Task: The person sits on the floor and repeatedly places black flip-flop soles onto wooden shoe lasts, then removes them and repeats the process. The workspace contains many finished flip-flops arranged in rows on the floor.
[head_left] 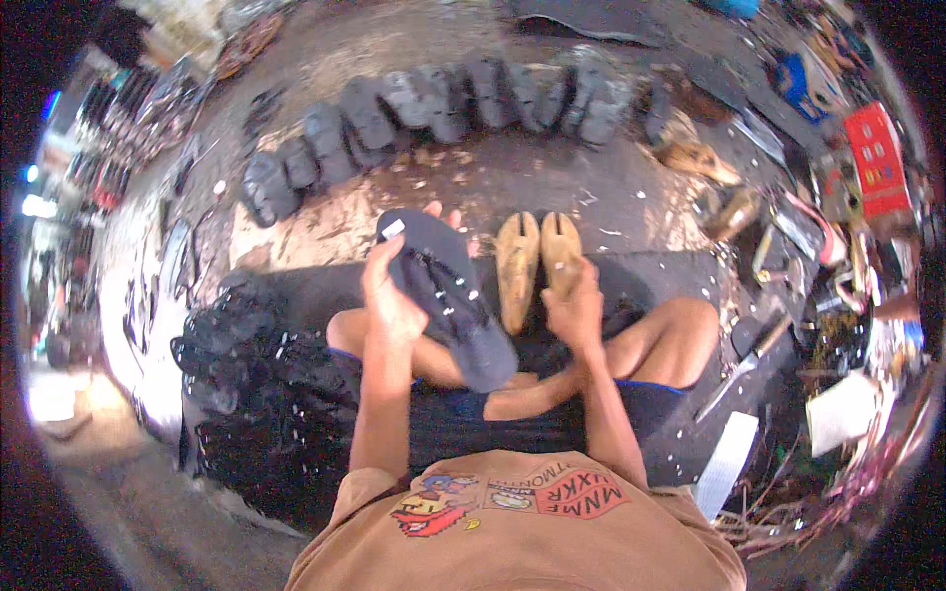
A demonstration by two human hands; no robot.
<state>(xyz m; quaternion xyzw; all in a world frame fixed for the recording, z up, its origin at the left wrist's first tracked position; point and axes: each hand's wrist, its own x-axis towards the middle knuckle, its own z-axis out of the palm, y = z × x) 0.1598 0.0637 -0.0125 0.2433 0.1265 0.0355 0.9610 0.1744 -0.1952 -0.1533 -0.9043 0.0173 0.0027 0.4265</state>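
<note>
A dark flip-flop sandal (424, 241) with black straps is gripped by my left hand (389, 300). My thumb lies over its edge beside a small white label, while other fingers show past the far edge. The sandal slants, one end pointing down toward my lap. To its right, two wooden shoe lasts with slotted ends lie side by side. My right hand (576, 303) is closed around the lower part of the right last (562, 241). The left last (516, 266) sits close beside it, untouched by either hand.
An arc of dark sandals or soles (434, 103) stands beyond my hands. A heap of black straps (256, 345) is at my left knee. On the right are a knife (759, 350), a red box (877, 158), a white strip (729, 463) and scattered tools.
</note>
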